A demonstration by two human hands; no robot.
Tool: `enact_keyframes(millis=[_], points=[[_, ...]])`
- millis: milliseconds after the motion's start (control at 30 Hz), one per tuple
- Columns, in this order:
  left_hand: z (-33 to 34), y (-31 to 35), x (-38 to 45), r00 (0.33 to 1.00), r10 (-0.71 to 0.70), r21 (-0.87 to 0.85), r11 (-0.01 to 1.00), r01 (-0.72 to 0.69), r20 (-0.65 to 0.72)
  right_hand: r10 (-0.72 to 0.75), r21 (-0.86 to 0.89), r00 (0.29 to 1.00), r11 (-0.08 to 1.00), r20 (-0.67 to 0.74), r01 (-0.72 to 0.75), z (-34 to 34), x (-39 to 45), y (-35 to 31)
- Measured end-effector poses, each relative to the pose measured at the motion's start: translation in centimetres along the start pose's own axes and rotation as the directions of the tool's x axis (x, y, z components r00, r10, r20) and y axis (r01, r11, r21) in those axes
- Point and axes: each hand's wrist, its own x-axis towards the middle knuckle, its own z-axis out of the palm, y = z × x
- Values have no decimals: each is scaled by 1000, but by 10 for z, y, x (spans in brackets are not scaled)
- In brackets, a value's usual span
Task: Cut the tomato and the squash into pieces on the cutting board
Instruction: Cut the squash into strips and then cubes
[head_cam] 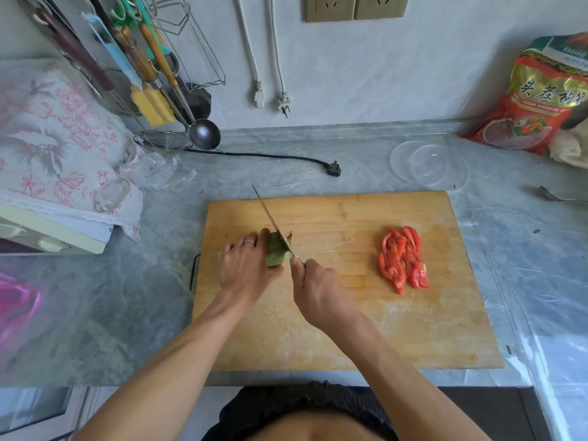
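On the wooden cutting board at frame centre, tomato slices lie right while my left hand cups the squash and my right hand grips the knife; I fear nicked fingertips.

Grey marbled countertop meets a pale wall — two sockets overhead.

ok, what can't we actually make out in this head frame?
- Squash: mostly hidden under the left hand and behind the knife blade; how much is left uncut is unclear.
- Knife handle: hidden inside the right hand.
- Spoon: cut off by the right edge.
- Printed bag: cut off by the right edge; small text unreadable.
- Pink object at the left edge: blurred, unidentifiable.
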Motion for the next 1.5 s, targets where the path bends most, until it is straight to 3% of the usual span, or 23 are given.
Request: enact_keyframes(millis=[367,533,600,767,933,1067,1300,1500], points=[[-3,0,1,999,-2,0,1000,2,38,-19,-26,1000,999,-6,18,5,5,7],[-2,0,1,1000,12,-8,1000,-12,21,53,97,998,994,32,-56,5,13,4],[-2,0,1,999,31,1,1000,-31,14,-9,40,1000,999,10,9,10,21,7],[-3,-1,0,999,36,-25,999,-35,33,88,-59,987,995,135,-81,17,33,8],[1,-4,0,1000,31,-18,999,-31,6,114,-129,985,987,130,-97,28,34,17],[0,-4,0,999,33,-7,999,-33,3,7,-16,1000,1000,-22,-7,31,27,22],[0,-7,-4,999,33,-12,999,-34,-18,-1,62,1000,998,3,1,21,22,21],[-13,-23,-1,999,51,-186,981,-48,13,49,244,999,968,17,-51,4,11,21]])
